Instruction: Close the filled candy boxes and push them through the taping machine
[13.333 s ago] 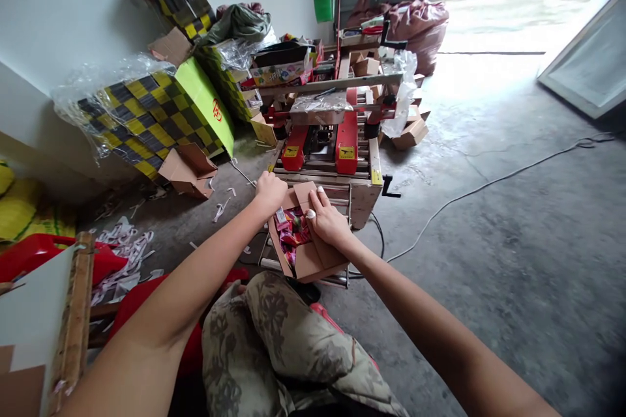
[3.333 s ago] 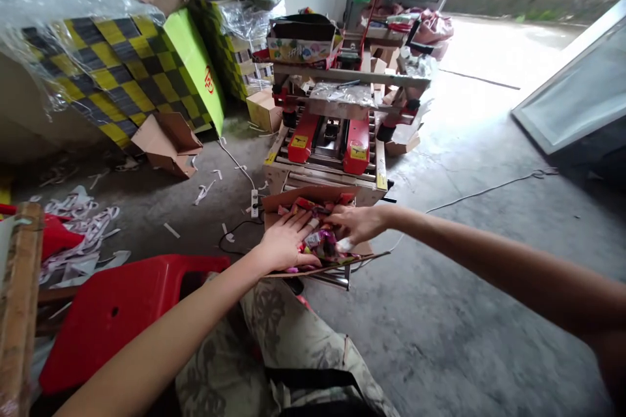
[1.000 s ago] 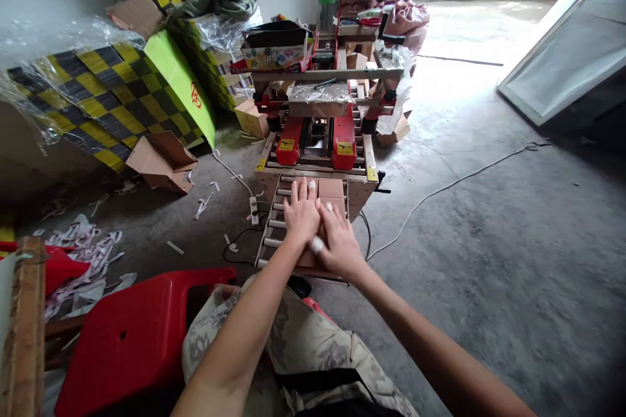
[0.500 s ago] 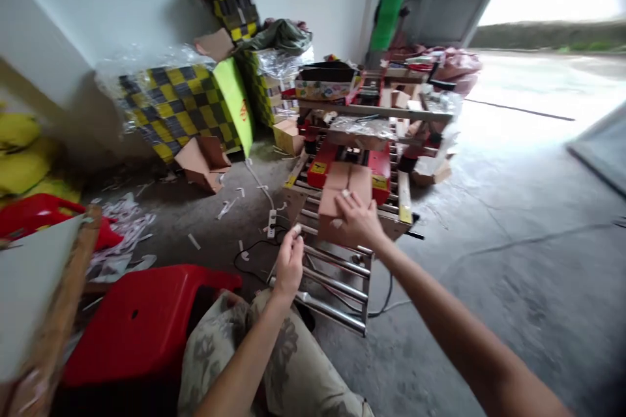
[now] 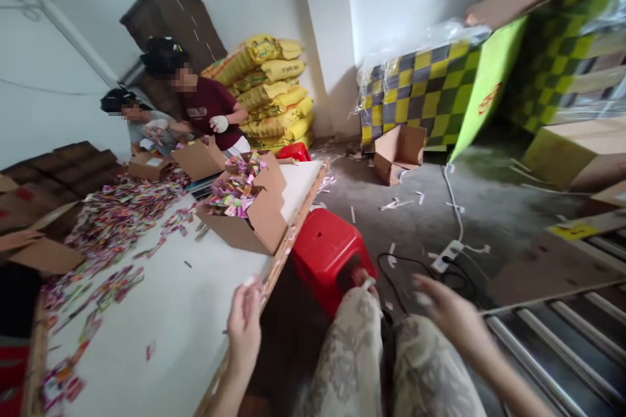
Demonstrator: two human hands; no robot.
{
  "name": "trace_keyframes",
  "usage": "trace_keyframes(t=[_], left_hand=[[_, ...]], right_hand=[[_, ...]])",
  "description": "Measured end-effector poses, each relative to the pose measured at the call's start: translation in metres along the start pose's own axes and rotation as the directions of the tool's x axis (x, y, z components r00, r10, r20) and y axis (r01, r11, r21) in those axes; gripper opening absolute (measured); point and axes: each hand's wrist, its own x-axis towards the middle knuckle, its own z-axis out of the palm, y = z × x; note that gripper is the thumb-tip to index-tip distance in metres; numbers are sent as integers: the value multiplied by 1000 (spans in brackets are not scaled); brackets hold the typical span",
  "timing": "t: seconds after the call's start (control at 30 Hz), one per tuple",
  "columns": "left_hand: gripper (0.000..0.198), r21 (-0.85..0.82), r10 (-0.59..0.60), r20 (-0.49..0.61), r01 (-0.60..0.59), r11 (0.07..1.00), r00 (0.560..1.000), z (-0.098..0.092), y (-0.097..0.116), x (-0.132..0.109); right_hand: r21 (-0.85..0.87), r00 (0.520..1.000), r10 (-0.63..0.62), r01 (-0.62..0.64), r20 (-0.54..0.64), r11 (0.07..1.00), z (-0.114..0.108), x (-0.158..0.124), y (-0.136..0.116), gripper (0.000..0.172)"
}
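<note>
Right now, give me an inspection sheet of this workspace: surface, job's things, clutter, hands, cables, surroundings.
Surface: white table with a wooden edge.
Job's things: open cardboard box heaped with coloured sachets, on the table beyond the left hand.
Clutter: loose sachets strewn over the far table; paper scraps on the floor.
Hands: left hand open at the table's edge; right hand open above the lap, blurred; neither holds anything.
Cables: power strip and black cable on the floor.
Surroundings: red stool, roller conveyor, yellow sacks, two people at the far end.
</note>
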Motion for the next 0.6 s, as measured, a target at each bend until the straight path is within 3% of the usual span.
trace_keyframes(t=[0.03, 0.13, 0.23, 0.3, 0.43, 0.6], left_hand=[[34, -26, -22, -115, 19, 999, 993, -12, -7, 13], [40, -122, -74, -323, 36, 992, 943, -38, -30, 54], [35, -192, -197, -411, 127, 973, 890, -62, -57, 95], [26, -211, -324, -441, 255, 944, 837, -76, -75, 124], [12, -222, -524, -411, 476, 851, 746, -87, -109, 182], [30, -177, -700, -169, 677, 714, 694, -80, -136, 242]], right_hand=[[51, 996, -5, 0, 89, 999, 22, 2, -23, 24], [267, 943, -271, 214, 196, 940, 81, 24, -122, 27], [295, 898, -416, 363, 143, 884, 116, 59, -219, 24], [221, 879, -471, 445, 79, 868, 132, 85, -265, 28], [67, 846, -533, 532, 2, 844, 168, 131, -313, 48], [49, 823, -567, 567, -7, 822, 202, 153, -317, 11]])
